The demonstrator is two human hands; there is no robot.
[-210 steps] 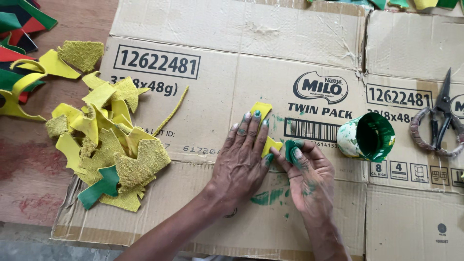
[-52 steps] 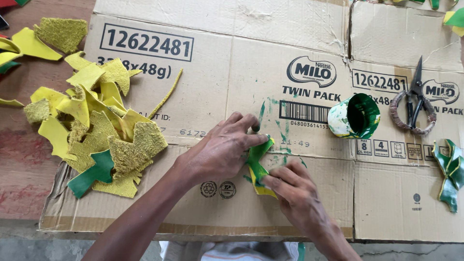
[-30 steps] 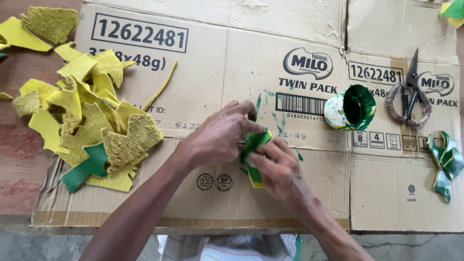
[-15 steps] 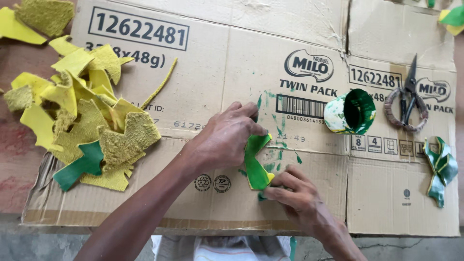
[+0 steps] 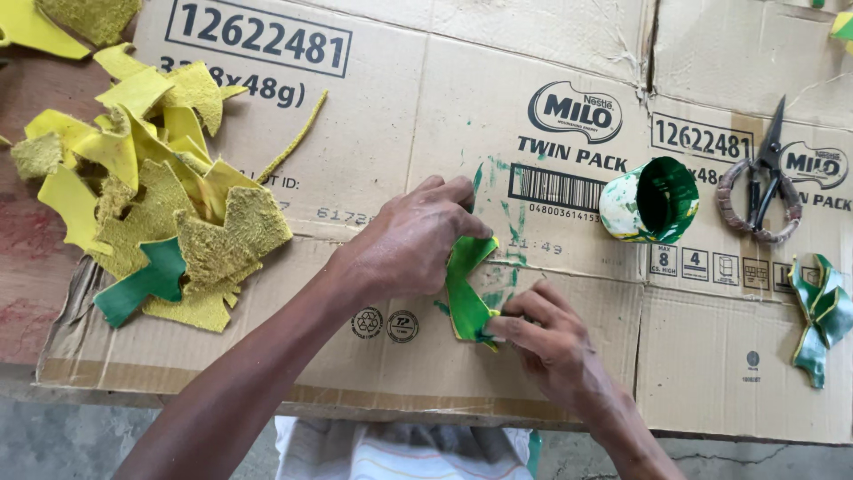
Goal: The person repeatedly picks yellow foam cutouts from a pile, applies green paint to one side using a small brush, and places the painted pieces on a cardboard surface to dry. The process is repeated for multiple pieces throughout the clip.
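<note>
Green strip (image 5: 466,289) on cardboard (image 5: 373,133), between hands. Left hand (image 5: 413,240) presses upper end, fingers curled over it; right hand (image 5: 551,342) pinches lower end. Long axis runs near-far, slightly bent. Green-stained cup (image 5: 649,201) lies just right; scissors (image 5: 762,191) farther right.

The left hand (image 5: 413,244) sits just left of the frame's centre, palm down, knuckles raised, fingers curled and bunched to the right. Its bare forearm runs down to the lower left edge. The right hand (image 5: 551,342) lies lower, right of centre, thumb and forefinger pinched together and pointing left, wrist angling off to the bottom right.
</note>
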